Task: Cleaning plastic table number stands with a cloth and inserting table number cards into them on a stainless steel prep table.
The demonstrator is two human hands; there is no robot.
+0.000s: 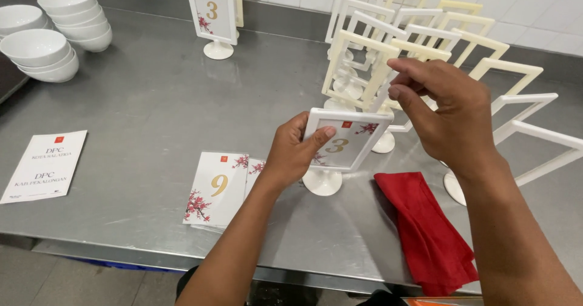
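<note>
1. At the far left we see stacked white bowls [57,32] on the steel surface [152,105].
2. Nearer, at the left edge, a white printed card [44,165] lies flat.
3. At the far side, a finished card stand [214,14] stands upright.
4. Near the middle lies a small stack of flowered number cards [217,187], just left of our left hand.
5. Our left hand [293,151] has its fingers wrapped round the left edge of the white frame stand [343,145], thumb across the front; the stand sits upright on its round foot, with a number card inside.
6. Our right hand [452,114] hovers above the frame's top right corner, its fingers pinched together; we cannot tell whether they grip anything.
7. Behind it crowd empty cream and white frames [419,44].
8. A folded red cloth [425,233] lies near right.
</note>
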